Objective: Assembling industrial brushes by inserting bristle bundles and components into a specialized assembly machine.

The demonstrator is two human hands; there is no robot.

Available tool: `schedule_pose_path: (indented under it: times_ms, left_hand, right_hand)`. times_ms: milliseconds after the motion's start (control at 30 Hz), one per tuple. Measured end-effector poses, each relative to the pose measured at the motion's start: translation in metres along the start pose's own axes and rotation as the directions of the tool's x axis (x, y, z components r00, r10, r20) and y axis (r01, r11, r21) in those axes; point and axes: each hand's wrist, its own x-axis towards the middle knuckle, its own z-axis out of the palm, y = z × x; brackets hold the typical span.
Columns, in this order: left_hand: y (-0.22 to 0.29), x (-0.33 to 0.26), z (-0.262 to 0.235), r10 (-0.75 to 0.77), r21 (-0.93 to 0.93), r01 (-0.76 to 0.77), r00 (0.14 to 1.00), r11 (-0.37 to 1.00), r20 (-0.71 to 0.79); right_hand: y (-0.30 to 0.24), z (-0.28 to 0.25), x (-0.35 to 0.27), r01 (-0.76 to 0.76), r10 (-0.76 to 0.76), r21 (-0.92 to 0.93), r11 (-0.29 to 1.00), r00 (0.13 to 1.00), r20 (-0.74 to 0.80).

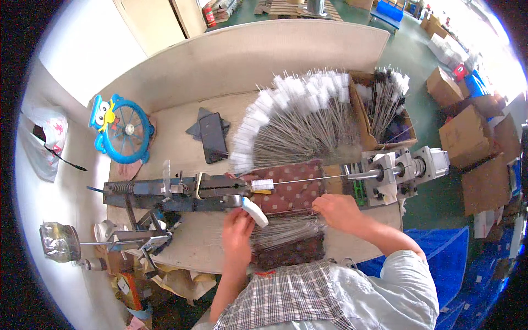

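My left hand [237, 228] is closed at the near edge of the bench machine, beside its metal jaw. From its fingertips sticks out a white curved strip [256, 213] with a pale blue end. My right hand [334, 210] is pinched to the right of it, on what looks like a thin wire [291, 212] running left. Between the hands and a little farther off, a white-bristled brush head [262, 185] sits at the machine's clamp [220, 186]. A thin metal rod [308, 179] stretches from it to the spindle unit [388, 170]. Loose wires [286, 233] lie just in front of me.
Many white brushes with wire stems [297, 121] fan out behind the machine. A cardboard box [360, 118] holds more brushes. Farther left are a phone [213, 137] and a blue toy-shaped fan [124, 129]. Cardboard boxes [467, 137] stand on the floor at right.
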Motion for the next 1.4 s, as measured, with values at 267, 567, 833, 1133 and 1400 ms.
schedule_pose_path:
  times_ms: [267, 567, 833, 1133, 1400]
  left_hand:
    - [0.101, -0.010, 0.070, -0.413, -0.631, 0.583, 0.811, 0.512, 0.414]
    - [0.089, -0.047, 0.023, -0.472, 0.048, 0.507, 0.758, 0.860, 0.450]
    - [0.034, 0.003, 0.119, 0.018, 0.537, -0.622, 0.663, 0.570, 0.748]
    - [-0.025, 0.049, 0.173, 0.164, 0.493, -0.865, 0.475, -0.094, 0.864]
    - [0.002, 0.056, 0.141, 0.279, 0.467, -0.860, 0.406, -0.205, 0.870]
  right_hand:
    - [-0.010, -0.025, -0.011, -0.004, 0.023, -0.100, 0.995, 0.980, 0.196]
    - [-0.023, -0.094, -0.012, 0.004, -0.021, -0.391, 0.920, 0.999, -0.039]
    - [0.013, -0.127, 0.014, 0.024, -0.059, -0.087, 0.996, 0.899, -0.435]
    - [0.029, -0.094, 0.036, -0.043, 0.080, 0.094, 0.995, 0.895, -0.439]
    - [0.017, -0.099, 0.044, 0.028, -0.004, 0.205, 0.978, 0.993, -0.116]
